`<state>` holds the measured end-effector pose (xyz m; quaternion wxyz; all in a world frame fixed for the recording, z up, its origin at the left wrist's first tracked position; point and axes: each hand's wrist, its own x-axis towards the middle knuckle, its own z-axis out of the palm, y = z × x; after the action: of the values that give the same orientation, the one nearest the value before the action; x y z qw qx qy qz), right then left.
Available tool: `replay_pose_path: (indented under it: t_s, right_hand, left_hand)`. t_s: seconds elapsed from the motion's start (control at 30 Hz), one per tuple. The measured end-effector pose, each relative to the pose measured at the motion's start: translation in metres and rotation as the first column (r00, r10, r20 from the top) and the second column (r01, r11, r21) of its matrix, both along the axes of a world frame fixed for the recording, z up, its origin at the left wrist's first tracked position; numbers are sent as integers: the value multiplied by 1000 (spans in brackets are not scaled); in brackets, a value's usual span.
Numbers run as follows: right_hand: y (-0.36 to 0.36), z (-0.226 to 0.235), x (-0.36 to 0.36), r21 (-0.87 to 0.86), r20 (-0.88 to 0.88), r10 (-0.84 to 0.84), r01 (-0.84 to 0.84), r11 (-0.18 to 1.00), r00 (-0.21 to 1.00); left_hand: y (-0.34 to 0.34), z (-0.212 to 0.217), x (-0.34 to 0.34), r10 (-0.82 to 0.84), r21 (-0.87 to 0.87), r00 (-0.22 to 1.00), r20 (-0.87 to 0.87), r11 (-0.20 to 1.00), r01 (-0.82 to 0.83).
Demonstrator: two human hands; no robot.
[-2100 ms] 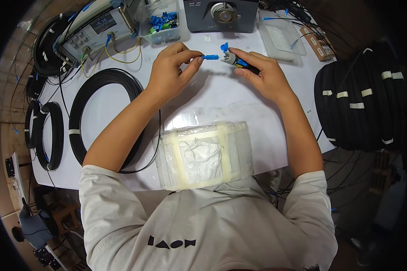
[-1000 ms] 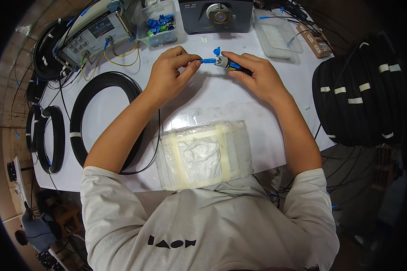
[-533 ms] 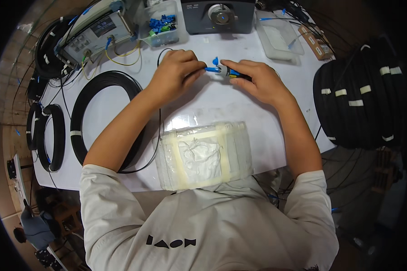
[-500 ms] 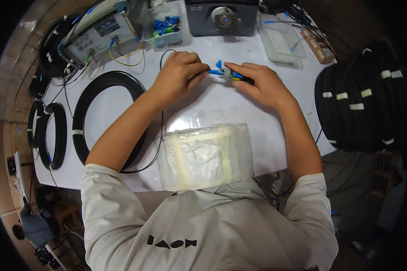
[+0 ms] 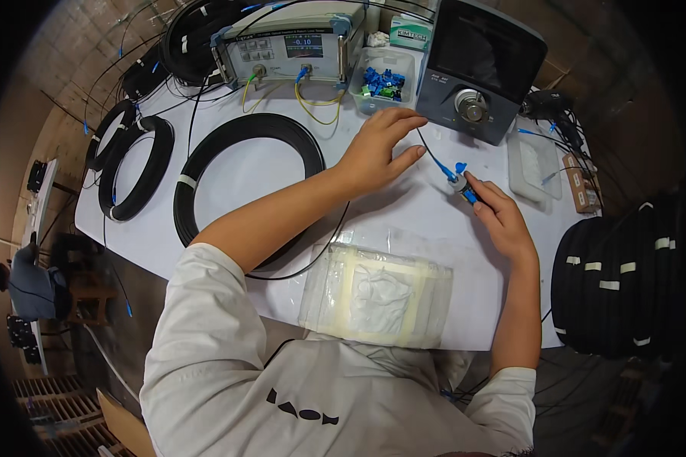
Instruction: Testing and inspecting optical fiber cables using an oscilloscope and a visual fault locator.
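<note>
Blue connector (image 5: 460,183) with its small pen-like tool sits pinched in the right hand (image 5: 501,221), above the desk (image 5: 229,175) toward its right edge, just in front of the grey instrument with the round knob (image 5: 476,72) at the far edge. Its long axis runs slantwise, tip pointing up and left toward the far left corner, tail buried in the right fingers. A thin black fibre (image 5: 427,148) leads from that tip toward the left hand (image 5: 377,148), which lies just left of it, fingers spread flat and loose, grasping nothing that I can see. The left hand is the nearer free one. The clear tub of blue parts (image 5: 381,80) stands beyond the left fingertips, the big black cable coil (image 5: 248,186) to their left.
</note>
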<state>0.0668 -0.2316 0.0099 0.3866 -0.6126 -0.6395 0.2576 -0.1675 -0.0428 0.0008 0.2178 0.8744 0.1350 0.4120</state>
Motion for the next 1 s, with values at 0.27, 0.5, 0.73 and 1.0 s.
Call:
replay_pose_path:
  t_s: [0.27,0.5,0.73,1.0]
  right_hand:
    - [2,-2,1,-20,55,-61,62,998,997]
    - [3,-18,8,-52,160,-146,156,986,976]
    - [13,-13,-6,-47,192,-153,165,985,969]
    - [5,-15,-5,-29,236,-180,192,981,955]
  left_hand:
    - [24,16,-7,57,-41,997,51,998,-55]
    - [125,91,10,185,-723,784,592,551,417]
    - [283,83,102,202,-932,917,344,191,308]
    - [309,129,128,400,-731,622,673,490,475]
